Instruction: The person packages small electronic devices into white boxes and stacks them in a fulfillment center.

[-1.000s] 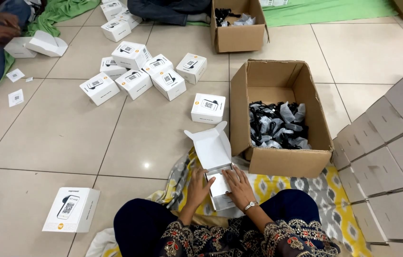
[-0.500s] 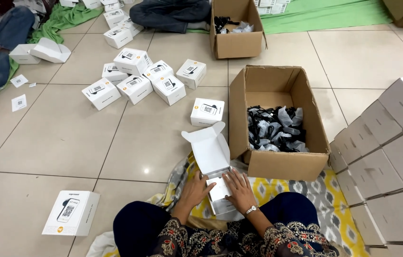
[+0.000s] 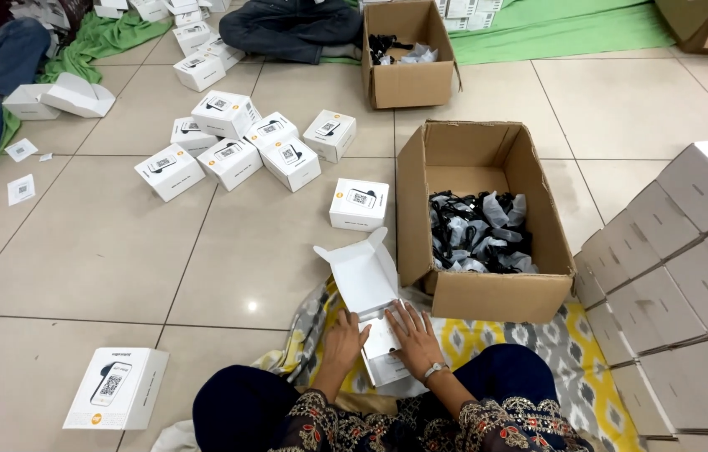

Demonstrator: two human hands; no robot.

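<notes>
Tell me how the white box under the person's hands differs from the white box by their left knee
The box under the hands is open, its lid flap raised; the box by the left knee is shut. The left hand and right hand rest on the open one; the shut one lies untouched on bare tile, while the open one sits over a patterned cloth. Both are white cartons.

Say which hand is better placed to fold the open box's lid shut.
Probably left. The left hand rests at the box edge just below the raised lid; the right hand lies flat over the contents.
</notes>
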